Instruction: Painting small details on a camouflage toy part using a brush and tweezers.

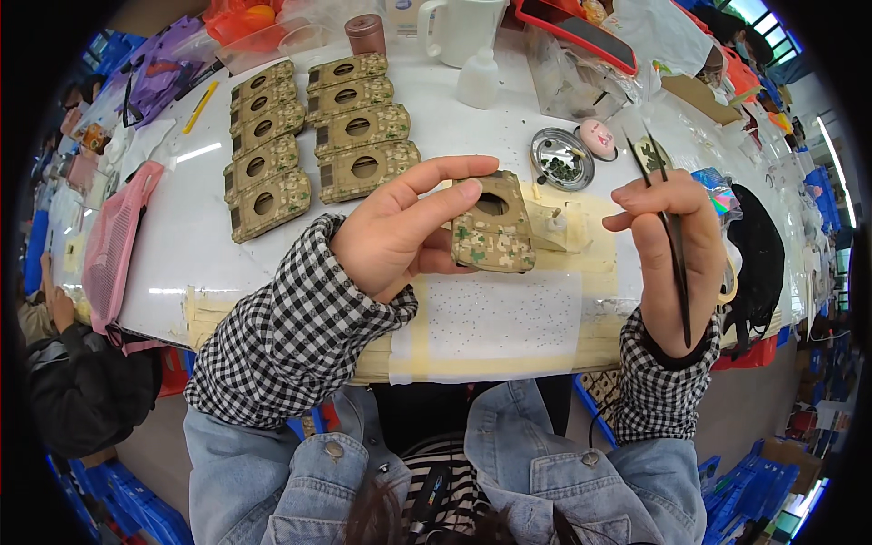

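Note:
My left hand [400, 222] grips a camouflage-patterned model tank hull [493, 238] with a round hole in its top, holding it above the table. Thumb and forefinger lie along its upper edge; the other fingers are partly hidden behind it. In my right hand [677, 241] is a pair of black tweezers [675, 263], points up and apart, clear of the hull. Below the hull lies a white sheet [490, 318] scattered with tiny dark specks. A round metal dish [545, 145] of small dark green pieces stands between the hands, farther back.
Two columns of similar hulls [363, 168] stand at the left. Behind are a white squeeze bottle [479, 80], a white pitcher [465, 32] and a red-cased phone [581, 34]. A pink mesh bag [118, 241] hangs at the left edge; a black bag [756, 259] lies right.

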{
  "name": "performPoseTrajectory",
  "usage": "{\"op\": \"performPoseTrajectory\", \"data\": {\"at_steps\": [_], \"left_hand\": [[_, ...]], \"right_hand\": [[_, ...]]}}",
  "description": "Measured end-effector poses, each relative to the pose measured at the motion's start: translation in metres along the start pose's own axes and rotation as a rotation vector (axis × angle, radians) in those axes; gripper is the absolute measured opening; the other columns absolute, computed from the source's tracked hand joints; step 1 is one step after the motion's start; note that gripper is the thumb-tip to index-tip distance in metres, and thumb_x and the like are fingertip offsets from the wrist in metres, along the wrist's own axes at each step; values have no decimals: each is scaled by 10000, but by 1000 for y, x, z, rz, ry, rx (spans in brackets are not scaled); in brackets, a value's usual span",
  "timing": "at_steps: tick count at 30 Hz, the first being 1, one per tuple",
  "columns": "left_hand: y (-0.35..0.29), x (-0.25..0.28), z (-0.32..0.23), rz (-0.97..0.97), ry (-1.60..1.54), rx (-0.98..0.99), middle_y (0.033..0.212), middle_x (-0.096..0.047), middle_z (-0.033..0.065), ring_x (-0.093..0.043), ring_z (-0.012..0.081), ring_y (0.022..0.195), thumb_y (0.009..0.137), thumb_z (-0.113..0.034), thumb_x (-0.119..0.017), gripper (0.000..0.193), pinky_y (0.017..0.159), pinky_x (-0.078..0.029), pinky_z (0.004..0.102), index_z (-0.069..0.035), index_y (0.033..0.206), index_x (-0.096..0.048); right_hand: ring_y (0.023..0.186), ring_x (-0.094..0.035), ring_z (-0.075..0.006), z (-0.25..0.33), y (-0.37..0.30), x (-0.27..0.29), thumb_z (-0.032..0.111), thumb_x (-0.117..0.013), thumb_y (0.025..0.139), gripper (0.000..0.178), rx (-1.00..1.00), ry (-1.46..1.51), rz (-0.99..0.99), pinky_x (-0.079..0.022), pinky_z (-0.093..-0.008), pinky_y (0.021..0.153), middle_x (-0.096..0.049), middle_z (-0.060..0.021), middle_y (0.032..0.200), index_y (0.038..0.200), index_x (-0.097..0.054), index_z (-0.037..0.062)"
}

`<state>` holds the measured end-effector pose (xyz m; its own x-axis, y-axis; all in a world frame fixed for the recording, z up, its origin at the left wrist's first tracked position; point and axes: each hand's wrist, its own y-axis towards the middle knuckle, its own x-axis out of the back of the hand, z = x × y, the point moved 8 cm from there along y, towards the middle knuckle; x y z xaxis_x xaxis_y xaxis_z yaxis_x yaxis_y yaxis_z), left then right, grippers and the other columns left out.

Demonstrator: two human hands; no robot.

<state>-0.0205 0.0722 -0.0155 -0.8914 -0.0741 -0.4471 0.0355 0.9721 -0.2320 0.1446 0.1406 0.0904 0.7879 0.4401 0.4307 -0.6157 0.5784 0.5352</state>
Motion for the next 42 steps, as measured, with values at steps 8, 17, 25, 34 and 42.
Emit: {"op": "performPoseTrajectory", "data": {"at_steps": [8,17,25,34,42], "left_hand": [[1,-1,0,20,-71,-10,1151,-579,86,-606,151,1021,974,-215,-438,392,849,-546,336,-40,1323,-406],[1,-2,0,7,-68,-14,1149,-578,75,-608,144,1011,974,-221,-437,391,844,-547,331,-39,1319,-409],[0,-2,-1,-2,-58,-14,1147,-580,73,-614,142,1002,973,-224,-440,393,839,-549,325,-39,1318,-410],[0,-2,0,18,-77,-12,1156,-577,74,-611,149,1013,973,-221,-439,394,847,-546,336,-38,1320,-407],[-1,-7,1,43,-85,16,1225,-535,99,-583,178,1072,975,-219,-429,415,878,-529,362,-41,1345,-373]], "right_hand": [[705,-537,-252,-15,-5,-17,48,-716,721,171,143,-576,85,-440,-332,630,-569,-96,730,876,-646,29],[690,-539,-254,-25,-3,-27,58,-734,694,143,148,-539,85,-440,-339,615,-551,-84,683,798,-638,46],[677,-533,-252,-24,-1,-29,66,-739,691,141,168,-522,71,-435,-343,604,-545,-79,676,788,-638,49],[692,-553,-232,3,3,-10,25,-731,710,125,197,-483,-65,-442,-304,620,-571,-84,693,805,-651,32],[743,-602,-117,-4,-5,-19,41,-576,896,104,-19,136,-19,-472,-234,654,-583,-73,863,980,-580,-21]]}}
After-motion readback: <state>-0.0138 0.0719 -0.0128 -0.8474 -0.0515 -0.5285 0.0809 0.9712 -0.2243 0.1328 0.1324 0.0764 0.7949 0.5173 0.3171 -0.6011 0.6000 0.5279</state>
